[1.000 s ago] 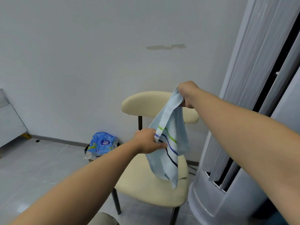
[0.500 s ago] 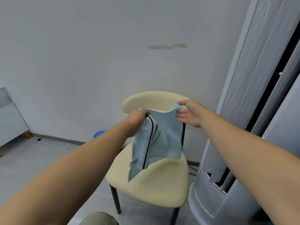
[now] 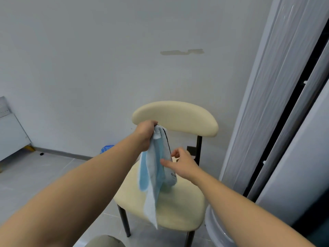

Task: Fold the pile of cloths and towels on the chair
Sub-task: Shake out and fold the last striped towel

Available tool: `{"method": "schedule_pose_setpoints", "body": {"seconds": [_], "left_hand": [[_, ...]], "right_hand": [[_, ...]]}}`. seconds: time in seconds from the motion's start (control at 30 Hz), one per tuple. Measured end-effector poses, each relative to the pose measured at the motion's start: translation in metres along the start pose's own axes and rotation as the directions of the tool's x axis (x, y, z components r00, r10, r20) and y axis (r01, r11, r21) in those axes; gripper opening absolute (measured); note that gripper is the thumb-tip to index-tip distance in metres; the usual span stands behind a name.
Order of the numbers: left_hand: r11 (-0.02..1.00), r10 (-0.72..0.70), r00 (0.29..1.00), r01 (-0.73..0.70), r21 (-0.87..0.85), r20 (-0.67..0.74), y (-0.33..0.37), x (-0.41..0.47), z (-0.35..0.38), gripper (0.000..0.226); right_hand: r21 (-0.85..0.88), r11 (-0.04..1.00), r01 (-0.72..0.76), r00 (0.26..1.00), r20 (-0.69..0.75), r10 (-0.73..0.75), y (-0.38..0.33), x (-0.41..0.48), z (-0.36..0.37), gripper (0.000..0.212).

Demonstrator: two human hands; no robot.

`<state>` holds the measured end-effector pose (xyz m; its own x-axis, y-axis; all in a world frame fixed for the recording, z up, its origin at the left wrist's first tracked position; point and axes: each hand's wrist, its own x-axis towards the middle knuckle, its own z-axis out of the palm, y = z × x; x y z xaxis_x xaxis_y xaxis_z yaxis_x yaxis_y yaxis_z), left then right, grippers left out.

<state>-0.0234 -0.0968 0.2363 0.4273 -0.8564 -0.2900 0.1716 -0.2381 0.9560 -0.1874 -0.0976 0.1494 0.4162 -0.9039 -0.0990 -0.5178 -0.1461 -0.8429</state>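
A light blue towel (image 3: 153, 175) with a dark stripe hangs folded lengthwise above the cream chair (image 3: 179, 207). My left hand (image 3: 145, 132) grips its top end, just in front of the chair's backrest. Lower down, my right hand (image 3: 179, 163) is beside the hanging towel, its thumb touching the cloth and the other fingers loosely spread. The towel's lowest corner dangles over the front of the seat. No other cloth is visible on the seat.
A tall grey standing unit (image 3: 277, 122) rises close on the chair's right. A blue package (image 3: 106, 148) lies on the floor by the wall behind my left arm. A grey cabinet (image 3: 10, 134) stands at far left on the tiled floor.
The towel was held spread between both hands. Now my left hand holds both top corners together, and my right hand has let go and dropped beside the hanging cloth.
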Motion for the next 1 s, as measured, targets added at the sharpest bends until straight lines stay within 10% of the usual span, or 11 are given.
{"method": "schedule_pose_setpoints", "body": {"seconds": [0.13, 0.6, 0.87, 1.0], "left_hand": [[0.999, -0.049, 0.999, 0.048, -0.023, -0.01, 0.007, -0.002, 0.002, 0.026], [0.996, -0.08, 0.996, 0.082, -0.043, 0.037, 0.017, -0.007, 0.016, 0.021], [0.994, -0.079, 0.996, 0.083, -0.077, 0.052, 0.022, -0.014, 0.016, 0.028], [0.994, -0.078, 0.997, 0.08, -0.072, 0.028, 0.021, -0.011, 0.011, 0.037]], "right_hand": [[-0.512, 0.859, -0.015, 0.951, -0.272, -0.145, 0.004, 0.007, -0.003, 0.054], [-0.747, 0.665, -0.004, 0.794, -0.407, -0.452, 0.014, 0.003, 0.021, 0.058], [-0.539, 0.837, -0.09, 0.913, -0.38, -0.147, 0.029, 0.004, 0.015, 0.01], [-0.408, 0.897, -0.171, 0.914, -0.406, -0.011, 0.03, 0.008, 0.008, 0.022]]}}
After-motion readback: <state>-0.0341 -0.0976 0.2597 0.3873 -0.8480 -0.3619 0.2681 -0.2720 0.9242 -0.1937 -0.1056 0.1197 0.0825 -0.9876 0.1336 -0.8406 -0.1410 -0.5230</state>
